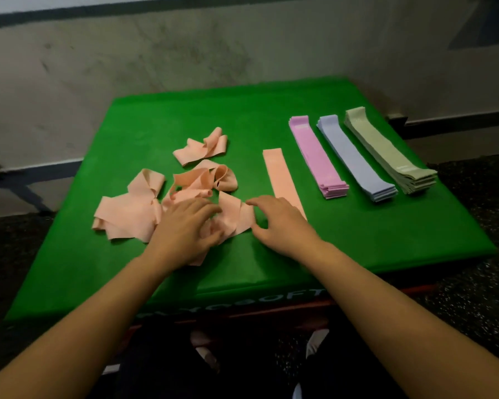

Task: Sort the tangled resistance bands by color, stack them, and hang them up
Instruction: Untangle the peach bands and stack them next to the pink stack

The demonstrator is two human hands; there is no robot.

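The person's left hand (pixel 185 228) lies on the tangled heap of peach-coloured elastic resistance bands (pixel 144 208), its fingers curled into a fold of band at the heap's near edge. The right hand (pixel 274 220) is beside it, fingers bent and spread, fingertips at the corner of that same fold; I cannot tell whether it grips anything. Just beyond the right hand, a single flat peach band (pixel 281 177) lies straight on the green cloth-covered table (pixel 357 240). Farther right stand three neat stacks side by side: pink flat bands (pixel 314 154), then pale blue flat bands (pixel 355 159), then light green flat bands (pixel 386 151) nearest the table's right edge.
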